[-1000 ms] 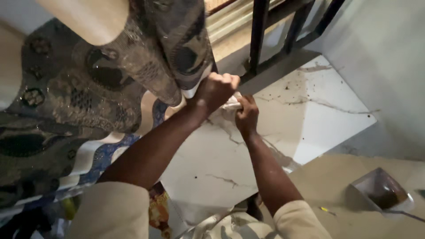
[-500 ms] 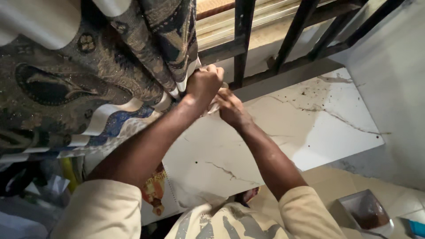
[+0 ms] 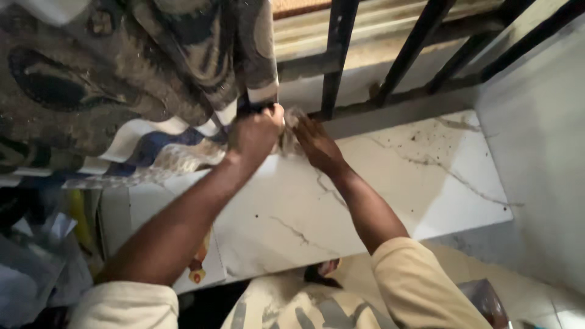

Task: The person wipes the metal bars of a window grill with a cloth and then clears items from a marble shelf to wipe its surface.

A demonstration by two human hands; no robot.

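Observation:
My left hand is closed in a fist around a pale crumpled cloth at the back of a white marble sill. Its knuckles touch the lower edge of a patterned brown and blue curtain. My right hand lies just to the right with fingers stretched flat, touching the cloth and the sill. Both hands are at the foot of a dark metal window bar. Most of the cloth is hidden between the hands.
Dark window bars run along the back above the sill. A pale wall rises at the right. Dark specks and grey veins mark the sill's right part. A printed paper lies at the sill's front left. Clutter fills the lower left.
Both hands have shifted slightly left along the back of the sill. My right hand has opened from a grip to flat fingers. The view has tilted, the dustpan leaving the frame.

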